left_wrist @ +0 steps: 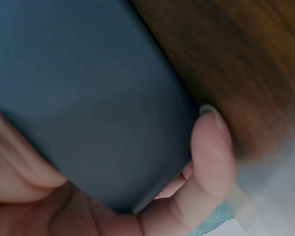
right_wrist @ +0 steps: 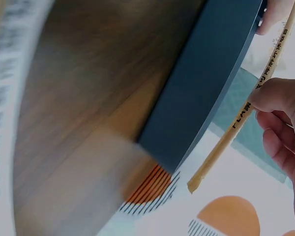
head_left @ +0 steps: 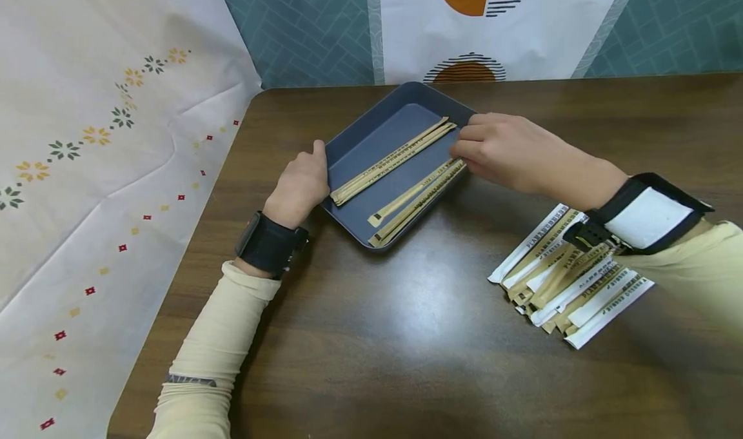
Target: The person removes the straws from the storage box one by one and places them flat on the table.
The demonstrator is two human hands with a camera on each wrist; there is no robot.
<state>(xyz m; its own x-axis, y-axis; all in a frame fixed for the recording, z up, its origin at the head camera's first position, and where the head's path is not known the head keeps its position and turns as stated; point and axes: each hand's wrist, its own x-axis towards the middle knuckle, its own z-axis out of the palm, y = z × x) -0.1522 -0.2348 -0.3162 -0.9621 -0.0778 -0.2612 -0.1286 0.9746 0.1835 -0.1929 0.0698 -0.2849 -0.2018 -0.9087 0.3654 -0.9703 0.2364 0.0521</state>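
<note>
A dark blue rectangular tray [head_left: 354, 129] sits at an angle near the far side of the table. My left hand [head_left: 298, 184] grips its left side; in the left wrist view the thumb [left_wrist: 214, 157] lies along the tray wall [left_wrist: 103, 98]. Over the tray's right edge, my right hand [head_left: 505, 149] pinches a slim brown paper stick packet [right_wrist: 226, 135] with black lettering between thumb and fingers. Brown packets [head_left: 395, 162] lie together diagonally inside the tray. Other brown packets [head_left: 415, 207] show along its near right side, below the right hand.
A spread pile of white and brown stick packets [head_left: 571, 278] lies on the wooden table [head_left: 377, 349] at right, partly under the right forearm. White patterned cloth [head_left: 104, 187] borders the table's left side. Beyond the far edge lies a teal and white patterned surface [head_left: 302, 26].
</note>
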